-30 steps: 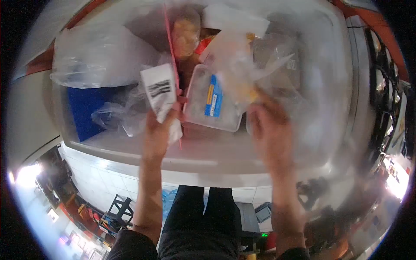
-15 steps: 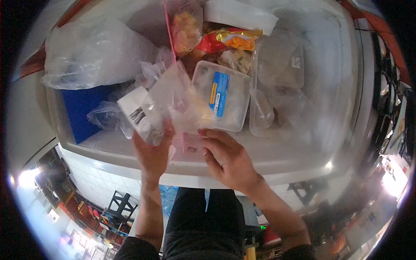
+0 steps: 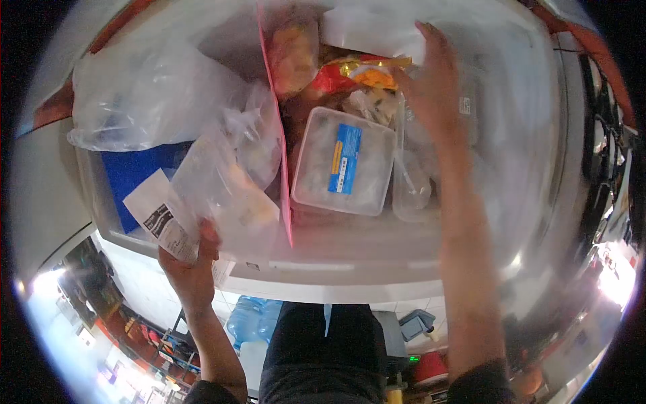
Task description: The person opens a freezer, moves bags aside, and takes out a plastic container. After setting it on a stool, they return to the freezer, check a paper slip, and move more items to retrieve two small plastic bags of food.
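My left hand [image 3: 192, 266] is closed on a clear plastic bag [image 3: 222, 192] at the front left of the white chest. A white box with a printed black label [image 3: 161, 215] is held with the bag. My right hand [image 3: 431, 87] reaches to the back right with its fingers apart, beside a red and gold packet [image 3: 370, 73] and a white package [image 3: 370, 30]. The fingers are a little blurred, and nothing shows between them. A square lidded tub with a blue label [image 3: 344, 161] lies between my hands.
A pink divider [image 3: 281, 135] stands left of the tub. Large plastic bags [image 3: 148, 94] fill the back left above a blue panel [image 3: 128, 182]. Clear containers [image 3: 414, 185] lie on the right. The chest's rim [image 3: 350, 291] runs along the front.
My left hand has moved left and down with the bag and the labelled box. My right hand has moved from the front middle up to the back right.
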`<state>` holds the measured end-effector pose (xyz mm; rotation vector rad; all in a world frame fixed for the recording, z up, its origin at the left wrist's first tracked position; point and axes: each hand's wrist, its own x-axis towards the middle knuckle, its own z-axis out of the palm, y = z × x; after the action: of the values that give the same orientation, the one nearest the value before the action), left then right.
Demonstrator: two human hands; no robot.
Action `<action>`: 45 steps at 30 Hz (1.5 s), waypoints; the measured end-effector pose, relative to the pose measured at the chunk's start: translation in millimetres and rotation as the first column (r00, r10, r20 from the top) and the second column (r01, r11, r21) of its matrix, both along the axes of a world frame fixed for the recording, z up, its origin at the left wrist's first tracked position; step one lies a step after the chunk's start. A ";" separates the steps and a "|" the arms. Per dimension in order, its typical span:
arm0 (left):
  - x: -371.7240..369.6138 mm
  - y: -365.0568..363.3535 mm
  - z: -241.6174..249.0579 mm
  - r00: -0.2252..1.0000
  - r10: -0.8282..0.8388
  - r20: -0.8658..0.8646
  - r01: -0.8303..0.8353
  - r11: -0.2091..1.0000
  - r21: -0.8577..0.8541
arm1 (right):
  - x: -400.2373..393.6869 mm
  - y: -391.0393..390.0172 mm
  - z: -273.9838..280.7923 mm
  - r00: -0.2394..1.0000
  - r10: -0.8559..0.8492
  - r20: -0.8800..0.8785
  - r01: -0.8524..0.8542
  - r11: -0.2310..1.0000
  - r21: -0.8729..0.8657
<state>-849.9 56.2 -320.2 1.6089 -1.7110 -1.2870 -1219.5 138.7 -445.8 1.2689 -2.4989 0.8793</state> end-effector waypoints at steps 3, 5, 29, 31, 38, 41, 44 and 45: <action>12.2 -0.8 -7.2 0.999 -0.024 -0.044 0.025 0.999 0.033 | -13.2 -14.0 -17.0 0.998 0.067 -0.010 -0.064 0.985 0.158; 12.6 -1.1 -7.0 0.994 -0.058 -0.092 0.064 0.996 0.062 | -4.2 -18.1 -15.4 0.974 0.185 0.130 -0.225 0.851 0.475; -5.3 -11.5 0.4 0.994 -0.103 0.023 0.101 0.992 0.080 | 71.3 52.9 -23.6 0.951 0.305 0.053 -0.308 0.921 0.239; -8.0 -12.0 0.5 0.997 -0.075 0.016 0.073 0.991 0.108 | 71.7 64.8 -23.2 0.946 0.317 0.064 -0.323 0.915 0.241; -11.2 -8.7 -8.9 0.995 -0.091 0.035 0.086 0.991 0.104 | 63.5 51.9 -3.7 0.916 0.398 0.055 -0.401 0.897 0.184; -11.0 -7.6 -14.2 0.997 -0.078 -0.025 0.080 0.993 0.086 | 79.1 30.0 5.5 0.900 0.425 0.100 -0.435 0.891 0.127; -16.9 -5.0 -10.1 1.000 0.006 0.026 -0.006 1.000 -0.013 | 95.3 30.1 17.4 0.917 0.369 0.150 -0.386 0.917 0.103; -19.9 -6.1 -5.9 0.999 -0.004 0.035 0.004 1.000 0.020 | 99.5 36.4 17.0 0.919 0.367 0.147 -0.383 0.919 0.099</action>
<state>-869.8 50.1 -326.2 1.6491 -1.7281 -1.2892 -1119.9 175.1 -428.8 1.8348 -2.4788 0.9150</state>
